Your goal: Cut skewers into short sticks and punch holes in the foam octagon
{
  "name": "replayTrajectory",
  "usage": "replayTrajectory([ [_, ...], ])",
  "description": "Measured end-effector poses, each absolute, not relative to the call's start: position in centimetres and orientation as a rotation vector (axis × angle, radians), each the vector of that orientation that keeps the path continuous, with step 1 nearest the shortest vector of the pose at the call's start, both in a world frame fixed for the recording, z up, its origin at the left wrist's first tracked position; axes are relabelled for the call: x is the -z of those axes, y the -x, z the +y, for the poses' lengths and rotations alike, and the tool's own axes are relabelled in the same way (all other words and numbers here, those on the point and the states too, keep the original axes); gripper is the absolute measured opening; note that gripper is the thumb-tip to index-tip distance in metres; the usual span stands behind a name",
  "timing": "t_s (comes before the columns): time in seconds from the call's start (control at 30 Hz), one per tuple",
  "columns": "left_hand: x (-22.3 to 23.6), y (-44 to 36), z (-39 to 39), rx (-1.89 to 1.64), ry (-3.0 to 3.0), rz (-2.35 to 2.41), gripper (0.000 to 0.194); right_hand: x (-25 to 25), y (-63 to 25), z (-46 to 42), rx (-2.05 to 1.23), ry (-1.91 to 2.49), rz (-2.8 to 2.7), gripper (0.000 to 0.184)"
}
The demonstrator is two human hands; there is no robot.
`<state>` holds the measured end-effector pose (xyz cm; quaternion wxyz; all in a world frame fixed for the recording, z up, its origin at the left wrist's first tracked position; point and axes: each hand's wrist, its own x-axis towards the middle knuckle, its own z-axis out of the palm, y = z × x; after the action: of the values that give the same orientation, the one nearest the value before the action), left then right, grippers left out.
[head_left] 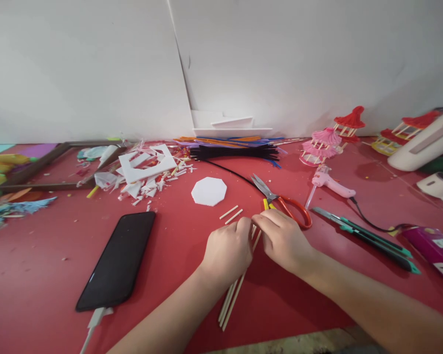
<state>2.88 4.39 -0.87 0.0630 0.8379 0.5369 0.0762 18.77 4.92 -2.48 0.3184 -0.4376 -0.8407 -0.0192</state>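
Note:
Several thin wooden sticks (232,300) slant from between my two hands toward the table's front edge. My left hand (227,248) is closed around them near their upper part. My right hand (286,241) is closed close beside it, fingers pinched at the top ends of the sticks; the fingertips are partly hidden. Two short cut stick pieces (234,216) lie just beyond my left hand. Behind them is a white octagonal board (208,191). Scissors with red handles (295,211) rest right beyond my right hand, blades pointing away.
At left lies a black phone (116,260) with a cable. White foam scraps (147,169) and a brown frame (59,187) are behind it. To the right are a pink glue gun (332,184), utility knives (369,238) and small paper-roofed models (322,145). Pipe cleaners (236,150) line the wall.

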Motion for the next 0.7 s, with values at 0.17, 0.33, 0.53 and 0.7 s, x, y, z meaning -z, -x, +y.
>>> replayTrajectory([
  [0.17,0.7,-2.4,4.6,-0.211,-2.562,1.607,0.022,2.6,-19.1,5.2,0.048,1.074,-2.26,0.03],
  [0.33,0.4,-2.2,4.5,-0.127,-2.563,1.583,0.024,2.5,-19.2,4.9,-0.006,1.084,-2.316,0.033],
  [0.53,0.3,-2.1,4.4,-0.072,-2.59,1.553,0.025,2.3,-19.3,4.6,0.003,1.084,-2.353,0.032],
  [0.7,0.4,-1.6,4.6,-0.1,-2.672,1.453,0.021,2.0,-20.1,5.3,-0.122,0.996,-2.419,0.031],
])
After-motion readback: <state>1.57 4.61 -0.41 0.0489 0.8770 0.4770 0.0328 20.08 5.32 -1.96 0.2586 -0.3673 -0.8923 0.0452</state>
